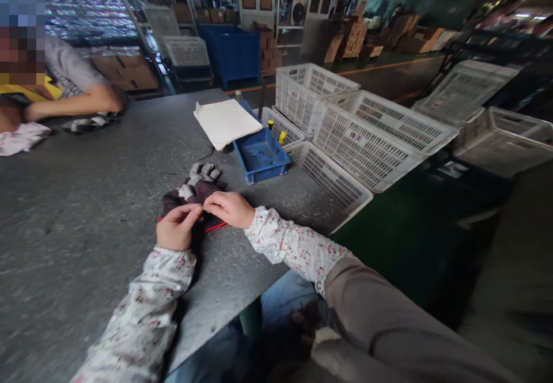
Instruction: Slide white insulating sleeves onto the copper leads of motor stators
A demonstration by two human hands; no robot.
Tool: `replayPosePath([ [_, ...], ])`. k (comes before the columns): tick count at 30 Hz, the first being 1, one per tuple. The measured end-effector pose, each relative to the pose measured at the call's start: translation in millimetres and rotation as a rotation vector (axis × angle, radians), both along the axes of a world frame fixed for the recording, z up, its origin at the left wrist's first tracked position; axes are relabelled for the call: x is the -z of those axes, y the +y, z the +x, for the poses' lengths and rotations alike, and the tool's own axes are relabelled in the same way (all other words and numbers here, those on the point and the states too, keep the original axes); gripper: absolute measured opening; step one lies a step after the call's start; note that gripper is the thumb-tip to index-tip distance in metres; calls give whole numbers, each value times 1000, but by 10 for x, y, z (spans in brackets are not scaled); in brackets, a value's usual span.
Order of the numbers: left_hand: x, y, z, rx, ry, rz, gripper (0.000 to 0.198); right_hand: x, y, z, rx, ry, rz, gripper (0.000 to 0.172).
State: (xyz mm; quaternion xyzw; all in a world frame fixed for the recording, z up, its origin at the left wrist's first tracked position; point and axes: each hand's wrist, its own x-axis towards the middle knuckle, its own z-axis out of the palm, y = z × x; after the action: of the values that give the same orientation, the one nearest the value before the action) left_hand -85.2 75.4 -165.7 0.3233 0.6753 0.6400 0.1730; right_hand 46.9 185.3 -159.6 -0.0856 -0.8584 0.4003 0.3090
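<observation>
Gloves [201, 189] in grey and dark maroon, with red edging, lie in a small heap on the worktop [103, 210], just beyond the person's two hands. The left hand [176, 228] and right hand [231, 208] meet over the near edge of the heap, thumb and fingers of each closed in a pinch, tips almost together; whether something small sits between them, I cannot tell. Farther off and to the right is a blue tray [261, 154] with dark specks inside, a pale sheet [227, 121] overlapping its far-left edge. White crates [367, 141] stand at the right. At the far left, a co-worker's forearm [73, 103] is over the worktop beside another grey glove bundle [88, 122].
</observation>
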Motion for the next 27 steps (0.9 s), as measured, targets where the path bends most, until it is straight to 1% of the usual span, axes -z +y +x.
replayPosePath([
  [3, -6, 12, -8, 39, -68, -5, 44, 1, -13, -6, -2, 4, -33, 9],
  [5, 2, 7, -9, 45, -37, 9, 41, -11, -35, -12, -3, 10, -151, 9],
  [7, 12, -12, -5, 36, 73, 32, 37, -31, -55, -20, -27, -14, -377, 8],
  [9, 17, -40, -3, 35, 247, 46, 32, -56, -66, -28, -73, -77, -621, 11],
  [10, 15, -55, -4, 39, 344, 52, 30, -69, -67, -30, -100, -119, -714, 16],
  [12, 6, -80, -12, 53, 524, 72, 28, -96, -65, -29, -149, -203, -818, 24],
  [15, -14, -97, -37, 79, 706, 122, 26, -130, -62, -16, -200, -244, -878, 29],
  [18, -21, -96, -63, 87, 782, 139, 25, -148, -71, -8, -201, -207, -907, 26],
  [23, -9, -94, -58, 18, 746, 58, 32, -133, -100, -28, -169, -101, -879, 18],
  [27, -21, -95, -27, 0, 694, 19, 38, -85, -117, -45, -172, -33, -774, 13],
])
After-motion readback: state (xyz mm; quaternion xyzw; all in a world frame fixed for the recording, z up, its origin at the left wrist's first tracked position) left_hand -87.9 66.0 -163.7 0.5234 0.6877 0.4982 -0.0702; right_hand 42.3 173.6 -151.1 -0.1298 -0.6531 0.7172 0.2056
